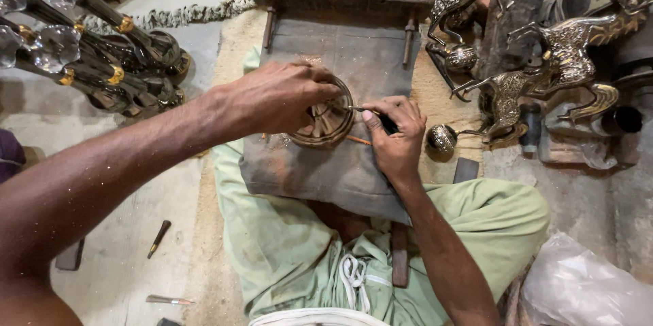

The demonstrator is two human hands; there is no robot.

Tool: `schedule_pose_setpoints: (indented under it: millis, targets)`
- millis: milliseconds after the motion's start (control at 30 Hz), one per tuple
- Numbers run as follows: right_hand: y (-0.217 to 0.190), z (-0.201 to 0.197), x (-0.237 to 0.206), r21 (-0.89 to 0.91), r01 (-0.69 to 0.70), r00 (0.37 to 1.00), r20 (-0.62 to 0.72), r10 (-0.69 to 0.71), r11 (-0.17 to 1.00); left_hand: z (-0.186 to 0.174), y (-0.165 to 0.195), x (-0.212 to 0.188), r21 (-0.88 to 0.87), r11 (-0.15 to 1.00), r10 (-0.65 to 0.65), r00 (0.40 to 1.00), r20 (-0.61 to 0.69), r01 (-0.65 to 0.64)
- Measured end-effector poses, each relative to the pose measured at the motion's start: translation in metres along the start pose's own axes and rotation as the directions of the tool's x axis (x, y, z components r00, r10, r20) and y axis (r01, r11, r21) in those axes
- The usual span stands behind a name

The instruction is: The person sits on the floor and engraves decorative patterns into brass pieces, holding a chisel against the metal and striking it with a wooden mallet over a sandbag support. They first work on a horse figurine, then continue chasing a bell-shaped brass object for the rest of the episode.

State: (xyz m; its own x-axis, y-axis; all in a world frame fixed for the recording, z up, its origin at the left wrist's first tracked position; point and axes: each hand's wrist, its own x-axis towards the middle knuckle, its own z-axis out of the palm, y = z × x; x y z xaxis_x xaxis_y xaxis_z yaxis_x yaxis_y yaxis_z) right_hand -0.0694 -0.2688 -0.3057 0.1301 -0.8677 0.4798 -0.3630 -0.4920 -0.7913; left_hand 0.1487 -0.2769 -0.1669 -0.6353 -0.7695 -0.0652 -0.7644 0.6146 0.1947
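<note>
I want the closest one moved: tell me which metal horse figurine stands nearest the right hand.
The lower middle horse figurine, just right of the right hand beside the small metal ball; the other two horses stand farther up and right.

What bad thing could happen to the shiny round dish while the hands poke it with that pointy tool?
The right hand presses a thin pointed tool against the round brass dish, right beside the left hand steadying it; a slip might jab those fingers or scratch the metal. The dish rests on a soft grey cloth pad, so it might tilt or slide. An elbow swing might also topple the metal horse figures close by.
</note>
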Motion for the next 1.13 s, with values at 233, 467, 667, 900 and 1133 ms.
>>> schedule_pose_setpoints:
  millis: [233,467,667,900,1133]
  targets:
    - [-0.002,-0.002,0.003,0.024,-0.016,0.999,0.03,0.015,1.0,0.007,-0.008,0.0,0.018,1.0,0.012,0.994,0.109,-0.014]
    - [-0.004,-0.001,0.005,0.006,-0.026,0.999,0.046,0.025,1.0,0.006,-0.009,-0.004,0.0,1.0,0.014,0.995,0.096,-0.014]
    - [-0.003,-0.001,0.004,0.003,-0.028,0.998,0.053,0.027,1.0,0.005,-0.007,-0.003,-0.006,1.0,0.009,0.995,0.097,-0.009]
    - [-0.001,0.0,0.006,-0.021,-0.028,0.997,0.067,0.029,0.999,0.01,-0.011,-0.002,0.04,0.999,0.026,0.996,0.087,-0.03]
    - [0.001,0.001,0.01,-0.024,-0.025,0.996,0.081,0.027,0.999,0.017,-0.021,-0.001,0.07,0.997,0.027,0.991,0.13,-0.036]
